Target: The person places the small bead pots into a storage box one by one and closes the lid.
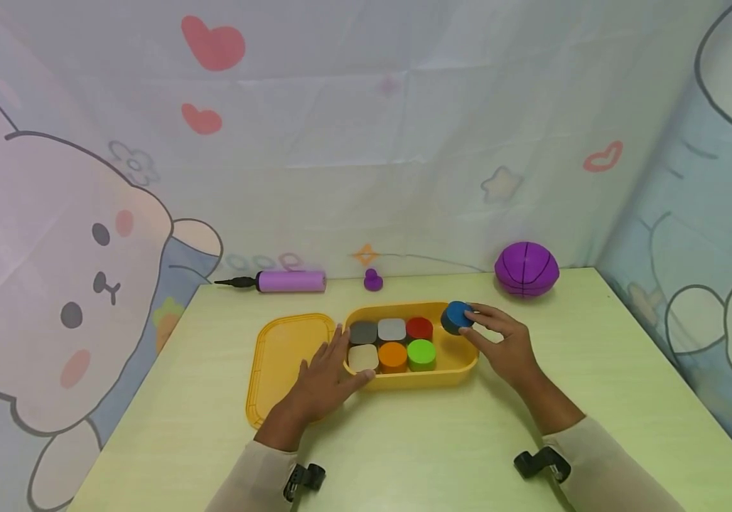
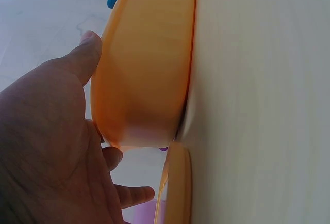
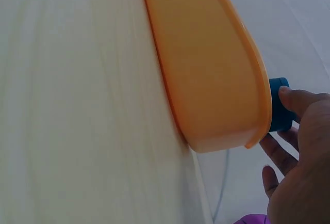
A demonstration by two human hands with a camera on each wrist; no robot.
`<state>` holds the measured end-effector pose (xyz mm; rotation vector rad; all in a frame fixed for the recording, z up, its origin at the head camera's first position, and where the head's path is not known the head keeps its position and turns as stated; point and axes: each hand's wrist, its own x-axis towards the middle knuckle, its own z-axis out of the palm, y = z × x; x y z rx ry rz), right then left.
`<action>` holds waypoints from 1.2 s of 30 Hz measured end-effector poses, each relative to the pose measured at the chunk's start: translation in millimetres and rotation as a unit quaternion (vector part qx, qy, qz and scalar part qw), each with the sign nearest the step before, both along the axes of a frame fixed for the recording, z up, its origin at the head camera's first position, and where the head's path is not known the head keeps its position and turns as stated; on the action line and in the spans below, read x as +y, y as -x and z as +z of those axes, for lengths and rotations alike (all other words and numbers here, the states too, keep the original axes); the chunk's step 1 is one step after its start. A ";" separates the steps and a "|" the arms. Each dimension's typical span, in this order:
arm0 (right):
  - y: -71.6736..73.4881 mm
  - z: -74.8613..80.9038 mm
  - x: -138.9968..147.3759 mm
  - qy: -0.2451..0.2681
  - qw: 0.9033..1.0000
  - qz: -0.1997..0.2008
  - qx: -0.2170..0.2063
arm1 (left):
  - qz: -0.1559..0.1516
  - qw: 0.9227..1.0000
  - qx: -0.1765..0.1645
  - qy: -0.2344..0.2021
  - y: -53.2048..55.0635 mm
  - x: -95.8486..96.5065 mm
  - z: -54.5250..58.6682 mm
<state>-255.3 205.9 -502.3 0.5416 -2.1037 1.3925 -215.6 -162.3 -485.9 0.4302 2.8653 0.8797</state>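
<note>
In the head view, a yellow oblong bin [image 1: 417,381] holds several small tubs in two rows, among them a red tub [image 1: 419,328], an orange tub [image 1: 394,357] and a green tub [image 1: 421,355]. My right hand [image 1: 507,347] pinches a blue round tub [image 1: 459,316] between thumb and fingers at the bin's right end, above its floor. That blue tub [image 3: 280,104] shows beyond the rim in the right wrist view. My left hand [image 1: 323,377] rests at the bin's left end, fingers spread, thumb [image 2: 88,53] against the rim.
Left of the bin lies a yellow lid [image 1: 283,363], partly under my left hand. Along the table's back edge are a purple hand pump [image 1: 289,281], a small purple knobbed piece [image 1: 373,280] and a purple ball [image 1: 526,269]. A printed cloth [image 1: 366,142] hangs behind.
</note>
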 end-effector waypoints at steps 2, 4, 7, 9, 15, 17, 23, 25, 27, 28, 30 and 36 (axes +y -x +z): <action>-0.1 -0.5 -0.7 -0.006 1.000 0.012 0.006 | 0.000 1.000 0.000 0.001 0.2 0.1 -0.2; 0.2 -1.5 -1.1 -0.016 1.000 0.020 0.009 | 0.001 1.000 0.000 0.002 0.3 0.2 -0.3; 1.4 -3.6 -0.7 -0.030 0.999 0.023 0.002 | 0.001 1.000 -0.001 0.001 0.4 0.0 -0.2; 2.3 -4.8 -0.1 -0.041 0.999 0.021 0.001 | 0.000 1.000 -0.001 0.001 0.6 -0.2 -0.4; 2.5 -5.1 0.8 -0.069 0.998 0.011 0.010 | 0.000 1.000 -0.003 -0.002 0.7 -0.2 -1.0; 2.4 -4.6 1.0 -0.084 0.996 0.008 0.011 | 0.000 1.000 -0.004 -0.002 0.7 -0.3 -0.5; 3.4 -4.8 0.7 -0.123 0.992 -0.001 -0.025 | -0.001 1.000 -0.002 -0.001 1.0 0.0 -0.9; 3.0 -4.0 -0.6 -0.133 0.990 -0.005 -0.043 | -0.002 1.000 0.000 0.000 1.0 0.1 -1.0; 2.9 -3.3 -1.9 -0.142 0.988 -0.007 -0.060 | -0.002 1.000 0.000 0.000 1.1 0.1 -1.1; 2.7 -2.6 -2.8 -0.148 0.987 -0.009 -0.065 | -0.002 1.000 0.000 0.001 1.0 0.1 -0.9; 2.2 -0.7 -4.2 -0.163 0.984 -0.013 -0.076 | -0.002 1.000 -0.001 0.001 0.8 0.0 -0.8; -0.1 6.4 -7.5 -0.209 0.973 -0.031 -0.096 | -0.001 1.000 -0.001 0.002 0.8 -0.3 -0.7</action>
